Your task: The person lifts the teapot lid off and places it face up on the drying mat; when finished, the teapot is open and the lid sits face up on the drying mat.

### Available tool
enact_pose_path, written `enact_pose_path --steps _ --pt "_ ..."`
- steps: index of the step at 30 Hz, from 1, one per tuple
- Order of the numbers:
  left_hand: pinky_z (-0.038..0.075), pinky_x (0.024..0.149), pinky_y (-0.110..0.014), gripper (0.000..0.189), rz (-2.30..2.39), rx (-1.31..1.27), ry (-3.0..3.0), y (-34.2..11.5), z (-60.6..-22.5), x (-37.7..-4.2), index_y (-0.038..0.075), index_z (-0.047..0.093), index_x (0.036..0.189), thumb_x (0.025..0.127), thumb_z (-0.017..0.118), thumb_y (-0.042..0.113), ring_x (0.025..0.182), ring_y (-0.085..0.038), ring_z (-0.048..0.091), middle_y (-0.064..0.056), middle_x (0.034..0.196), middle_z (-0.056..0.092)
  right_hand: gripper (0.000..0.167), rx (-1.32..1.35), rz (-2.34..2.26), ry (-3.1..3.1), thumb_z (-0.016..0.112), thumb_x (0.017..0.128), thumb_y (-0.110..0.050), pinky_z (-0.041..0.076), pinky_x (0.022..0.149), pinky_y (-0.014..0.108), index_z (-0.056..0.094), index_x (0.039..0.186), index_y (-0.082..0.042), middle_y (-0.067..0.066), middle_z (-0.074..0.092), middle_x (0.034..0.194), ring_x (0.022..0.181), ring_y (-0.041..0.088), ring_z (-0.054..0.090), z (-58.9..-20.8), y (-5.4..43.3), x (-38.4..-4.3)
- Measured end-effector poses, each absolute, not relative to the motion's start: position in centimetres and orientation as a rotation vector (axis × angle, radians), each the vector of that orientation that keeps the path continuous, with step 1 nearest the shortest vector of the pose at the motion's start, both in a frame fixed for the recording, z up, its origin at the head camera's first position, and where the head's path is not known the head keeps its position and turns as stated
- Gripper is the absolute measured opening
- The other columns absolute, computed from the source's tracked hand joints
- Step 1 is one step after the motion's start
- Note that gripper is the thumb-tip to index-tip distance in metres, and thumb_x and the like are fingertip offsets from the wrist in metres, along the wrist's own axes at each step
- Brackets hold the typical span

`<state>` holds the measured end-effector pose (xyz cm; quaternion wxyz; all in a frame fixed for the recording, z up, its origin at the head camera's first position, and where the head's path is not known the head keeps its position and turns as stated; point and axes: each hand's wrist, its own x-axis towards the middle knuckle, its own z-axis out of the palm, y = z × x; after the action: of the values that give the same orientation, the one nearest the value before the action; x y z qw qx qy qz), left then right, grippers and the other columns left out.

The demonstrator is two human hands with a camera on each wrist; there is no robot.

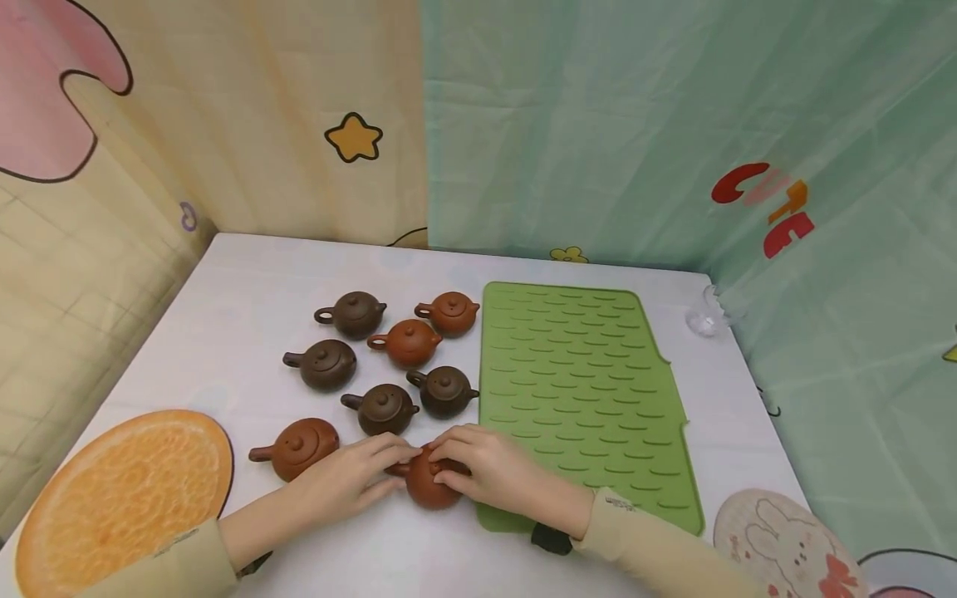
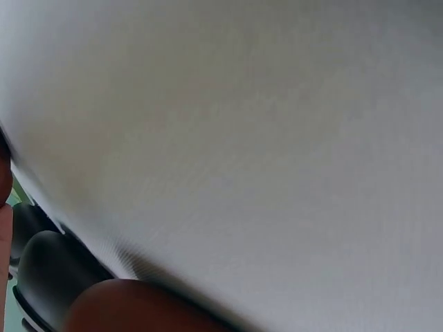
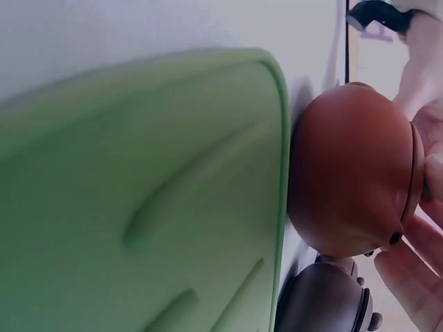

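A reddish-brown clay teapot (image 1: 429, 492) stands near the front of the table, its handle toward the left and its side close to the green mat's edge. My left hand (image 1: 366, 472) pinches it at the handle side, thumb below and fingers above. From the right, my right hand (image 1: 489, 469) grips it over the top, with fingers and thumb curled about the lid. The right wrist view shows the teapot's round body (image 3: 349, 173) upright beside the mat, fingers at its lid. Another reddish-brown teapot (image 1: 302, 448) sits just left of my left hand.
Behind my hands stand several dark brown teapots (image 1: 385, 409) and two smaller orange-brown ones (image 1: 409, 343). A ridged green mat (image 1: 583, 390) covers the table's right half. An orange round mat (image 1: 134, 498) lies front left, and a rabbit-print round pad (image 1: 788, 540) front right.
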<state>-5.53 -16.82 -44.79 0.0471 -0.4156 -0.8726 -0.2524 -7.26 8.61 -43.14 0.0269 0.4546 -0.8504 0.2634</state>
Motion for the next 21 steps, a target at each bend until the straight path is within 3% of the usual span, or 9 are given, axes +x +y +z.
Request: enact_pose_path --steps 5,12,16,21 --pt "0.054 0.073 -0.020 0.030 -0.894 -1.237 -2.729 -16.7 -44.9 -6.0 0.012 0.067 0.120 0.090 0.071 0.014 0.087 -0.002 0.063 0.005 0.102 0.065 0.013 1.395 0.880 -2.643 0.072 0.089 -0.014 0.050 0.094 0.018 0.070 0.102 -0.012 -0.001 0.070 0.109 0.104 0.012 0.066 -43.1 8.2 -7.2" --pt "0.055 0.074 -0.023 0.023 -0.878 -1.231 -2.713 -16.7 -45.1 -6.4 0.012 0.071 0.111 0.088 0.072 0.016 0.090 -0.008 0.067 0.006 0.099 0.069 0.014 1.263 1.235 -2.687 0.072 0.084 -0.006 0.052 0.090 0.018 0.066 0.096 -0.008 0.006 0.071 0.112 0.104 0.016 0.067 -43.4 8.5 -7.2" --pt "0.055 0.074 -0.025 0.022 -0.887 -1.210 -2.754 -16.6 -44.9 -6.5 0.013 0.072 0.111 0.089 0.071 0.018 0.088 -0.007 0.067 0.007 0.097 0.068 0.011 0.835 1.946 -2.769 0.068 0.089 -0.006 0.055 0.087 0.022 0.065 0.098 -0.002 0.013 0.071 0.115 0.105 0.017 0.068 -43.4 9.8 -7.8" --pt "0.056 0.074 -0.026 0.022 -0.872 -1.199 -2.789 -16.5 -44.7 -6.5 0.012 0.072 0.110 0.089 0.071 0.020 0.089 -0.008 0.067 0.006 0.098 0.068 0.021 0.202 2.617 -2.650 0.057 0.098 -0.013 0.055 0.091 0.029 0.061 0.111 0.003 0.012 0.069 0.115 0.103 0.013 0.067 -43.8 12.4 -8.9"
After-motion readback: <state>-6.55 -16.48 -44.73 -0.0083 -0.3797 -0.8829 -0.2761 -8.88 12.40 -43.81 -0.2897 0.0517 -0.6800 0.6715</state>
